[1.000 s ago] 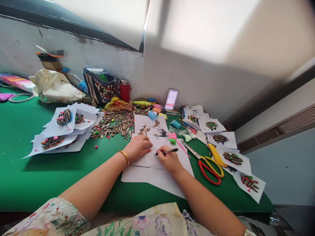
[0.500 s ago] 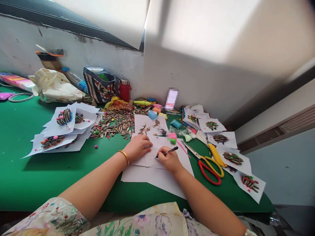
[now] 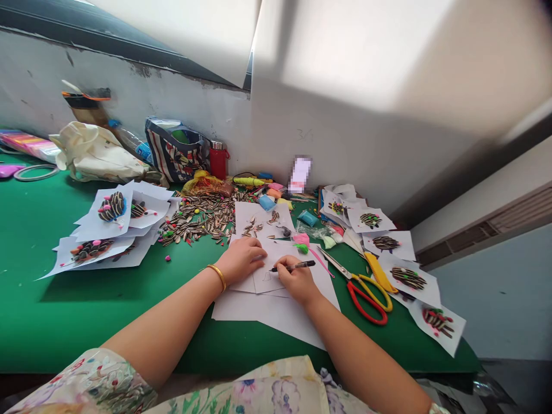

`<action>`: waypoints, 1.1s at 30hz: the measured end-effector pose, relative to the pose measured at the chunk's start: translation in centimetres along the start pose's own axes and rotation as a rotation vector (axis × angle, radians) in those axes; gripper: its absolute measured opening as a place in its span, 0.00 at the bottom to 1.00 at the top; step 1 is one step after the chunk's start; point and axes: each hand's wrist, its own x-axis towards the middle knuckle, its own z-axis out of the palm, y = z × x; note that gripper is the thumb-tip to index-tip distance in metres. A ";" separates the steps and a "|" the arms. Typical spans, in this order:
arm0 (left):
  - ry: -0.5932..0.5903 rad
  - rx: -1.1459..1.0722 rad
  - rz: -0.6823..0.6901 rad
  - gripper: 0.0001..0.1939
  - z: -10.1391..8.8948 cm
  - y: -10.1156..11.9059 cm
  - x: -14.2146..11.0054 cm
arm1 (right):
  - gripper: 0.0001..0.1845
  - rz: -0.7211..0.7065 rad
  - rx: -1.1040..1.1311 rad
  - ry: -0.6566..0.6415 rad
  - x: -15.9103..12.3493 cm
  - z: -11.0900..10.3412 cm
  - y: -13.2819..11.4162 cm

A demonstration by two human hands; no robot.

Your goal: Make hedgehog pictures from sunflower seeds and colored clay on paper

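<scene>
In my right hand [image 3: 297,280] is a black pen [image 3: 297,265], pinched between thumb and fingers, its tip at a small drawn outline [image 3: 267,276] on a white sheet [image 3: 276,287]. My left hand [image 3: 245,260] lies flat on the paper to the left of the drawing, fingers stretched out. Beneath these sheets is a larger white sheet [image 3: 259,310]. Just beyond my hands, another paper [image 3: 263,211] bears a few sunflower seeds [image 3: 252,228]. Pink clay [image 3: 301,238] and green clay [image 3: 301,248] sit at the papers' upper right.
Scissors [image 3: 366,293] with red and yellow handles and a yellow utility knife [image 3: 380,273] lie at right, beside a row of seed-decorated cards [image 3: 409,278]. More cards [image 3: 99,253] are stacked left. Behind stand a seed pile [image 3: 202,215], a red bottle [image 3: 218,161] and bags [image 3: 176,152].
The pen tip has moved slightly up and right along the drawing, and the outline has more lines. My left hand stays in place.
</scene>
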 end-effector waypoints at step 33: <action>0.001 -0.004 0.016 0.10 0.0 0.1 -0.1 | 0.10 -0.050 -0.093 -0.021 0.2 0.2 -0.1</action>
